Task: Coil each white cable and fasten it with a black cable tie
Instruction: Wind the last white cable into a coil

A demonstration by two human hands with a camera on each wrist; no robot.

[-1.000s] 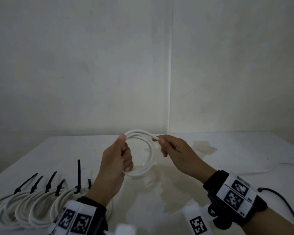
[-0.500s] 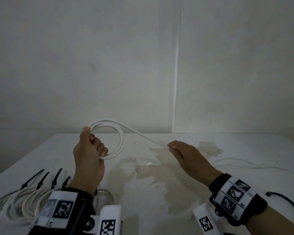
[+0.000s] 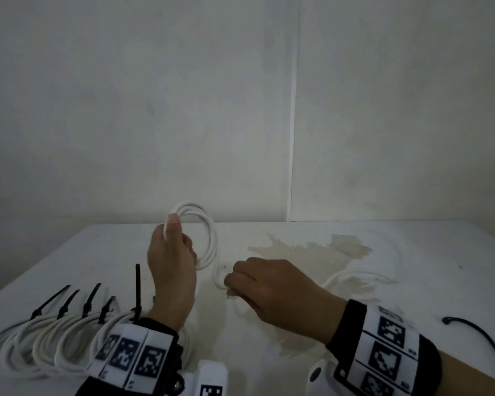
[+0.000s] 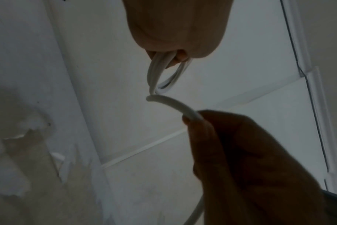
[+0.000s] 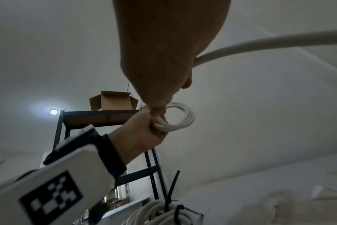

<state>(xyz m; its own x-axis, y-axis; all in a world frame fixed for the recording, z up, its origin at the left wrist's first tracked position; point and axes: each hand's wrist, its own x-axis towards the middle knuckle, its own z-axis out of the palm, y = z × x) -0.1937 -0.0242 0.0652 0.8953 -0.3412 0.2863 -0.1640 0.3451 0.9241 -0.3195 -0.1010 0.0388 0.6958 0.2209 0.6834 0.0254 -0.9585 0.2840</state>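
The left hand (image 3: 170, 261) is holding a coil (image 3: 203, 238) of white cable upright above the table (image 3: 412, 281), thumb pinching the loops at the coil's 10 o'clock, fingers curled through its middle. From the coil's 6 o'clock the cable's loose tail (image 3: 218, 277) is dropping and curving toward 3 o'clock into the right hand (image 3: 272, 290). That hand is lying knuckles-up, low over the table, fingers curled around the tail; the right wrist view is showing the cable (image 5: 260, 44) running out past the palm. Beyond the hand, toward 3 o'clock, slack cable (image 3: 360, 277) is lying on the table across a brownish stain (image 3: 312, 247). At the left hand's 7 o'clock, finished coils (image 3: 40, 344) are lying in a row, each carrying a black tie (image 3: 137, 290) sticking upward. A dark cord (image 3: 475, 335) is lying at the table's right edge.
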